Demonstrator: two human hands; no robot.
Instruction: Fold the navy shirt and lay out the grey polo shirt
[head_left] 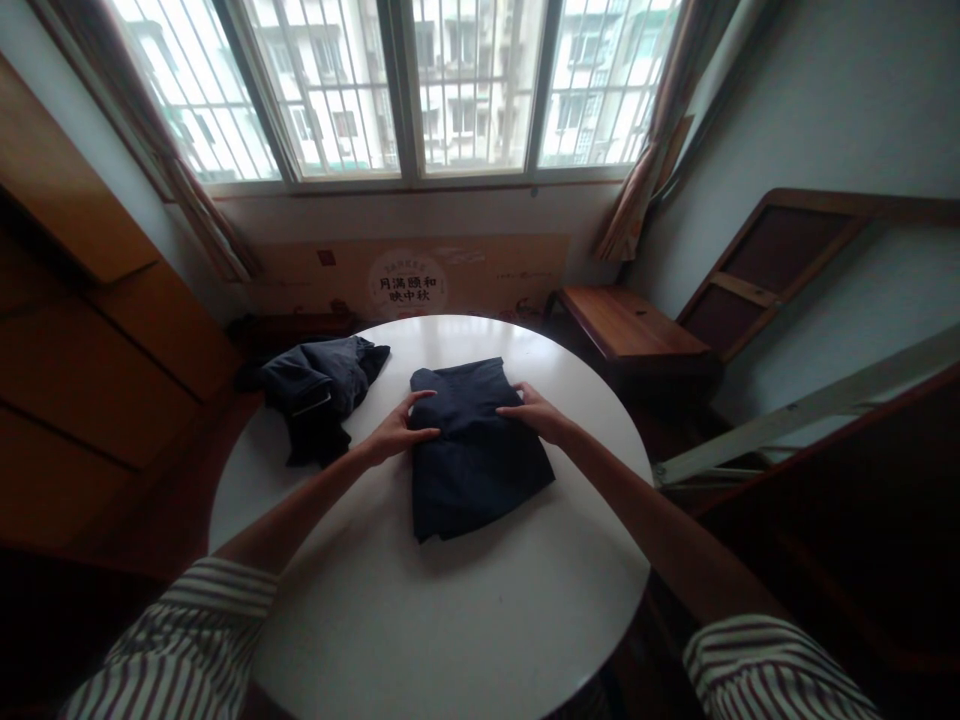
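Note:
A folded dark navy garment [480, 460] lies in the middle of the white round table [420, 620]; its exact kind cannot be told. My left hand [401, 430] grips its left edge, thumb on top and the other fingers partly hidden along the side. On the opposite edge, my right hand [536, 413] holds it the same way, the thumb resting on the cloth. The garment's near end flares wider and lies on the tabletop. To the left, a crumpled heap of dark clothing [319, 385] rests at the table's edge, touched by neither hand.
A brown wooden side table [630, 325] stands beyond the round table on the right. Orange-brown cabinets [97, 330] line the left side. Behind is a printed banner [480, 270] under a barred window [405, 90]. A pale slanting rail [810, 405] runs at the right.

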